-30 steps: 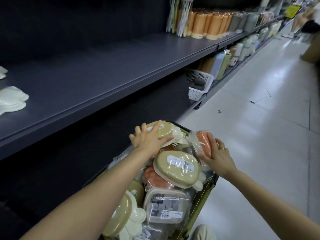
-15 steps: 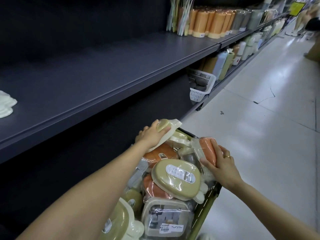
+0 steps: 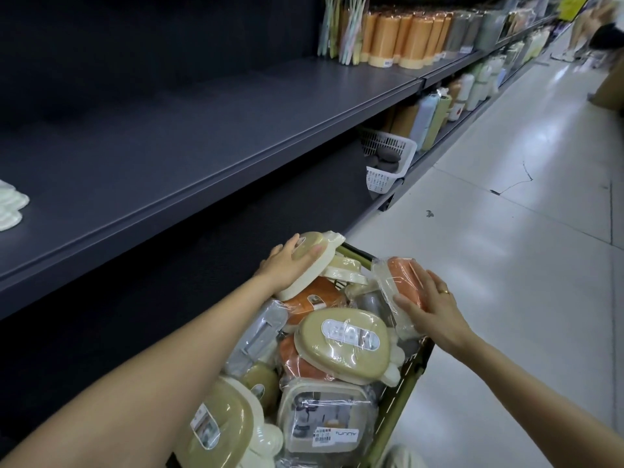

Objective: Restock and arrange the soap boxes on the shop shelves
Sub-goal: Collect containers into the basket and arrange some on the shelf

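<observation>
Beside the long dark shelf [image 3: 189, 140], on the aisle side, stands a green wire cart [image 3: 410, 376] heaped with plastic-wrapped soap boxes [image 3: 341, 339]. At the cart's far end, nearest the shelf, the left hand [image 3: 287, 265] has its grip curled round a beige soap box [image 3: 312, 261] with a cream base, thumb on the lid and fingers under the far edge; the box is tilted, one end raised clear of the pile, the other end touching an orange box below it. At the cart's aisle-side rim, the right hand [image 3: 430, 307] grips an orange soap box [image 3: 403, 282] in a clear wrapper, fingers laid over its upper side and thumb along its near edge, with a ring on one finger. This box stands on edge, leaning against the others. Between the two hands, further back in the cart, lies a large beige box with a white label, and nearest the camera a square grey box with a barcode sticker. On the shelf, far to the left of the cart, a few white items [image 3: 10, 207] lie at the picture's edge. Beyond the cart along the shelf stand orange cylindrical containers [image 3: 405, 38], and below them a white basket [image 3: 386, 160] sits on the lower level. The pale floor [image 3: 506, 248] runs along the cart's right.
</observation>
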